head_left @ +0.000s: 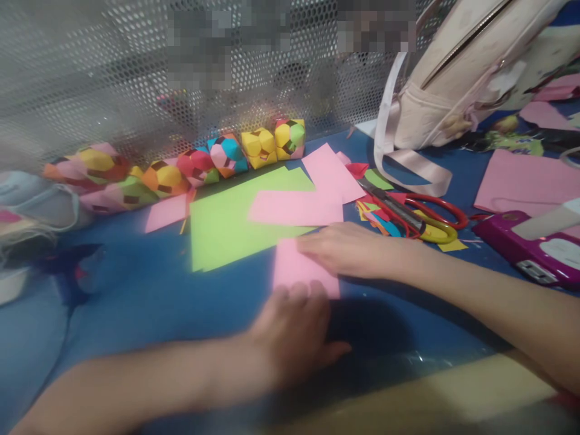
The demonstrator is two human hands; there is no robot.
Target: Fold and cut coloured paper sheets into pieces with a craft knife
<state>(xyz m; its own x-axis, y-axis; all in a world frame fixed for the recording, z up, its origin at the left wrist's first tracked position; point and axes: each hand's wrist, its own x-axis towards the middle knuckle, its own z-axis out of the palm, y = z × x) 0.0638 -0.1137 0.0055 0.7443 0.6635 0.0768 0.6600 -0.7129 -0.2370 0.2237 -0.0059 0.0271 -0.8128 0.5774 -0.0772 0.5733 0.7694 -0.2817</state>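
Note:
A small pink paper square (294, 269) lies on the blue table (149, 302). My left hand (294, 338) lies flat on its near edge, fingers stretched out and slightly blurred. From the right, my right hand (348, 251) presses flat on the paper's far right corner, fingers extended. Just behind lie green paper sheets (226, 223) and further pink sheets (299, 205).
A row of colourful folded paper cubes (199, 163) runs along the perforated metal wall (90, 78). Scissors with red and yellow handles (421, 217) lie among paper scraps at the right. A pale backpack (457, 90), a magenta device (530, 248) and more pink paper (521, 181) stand further right.

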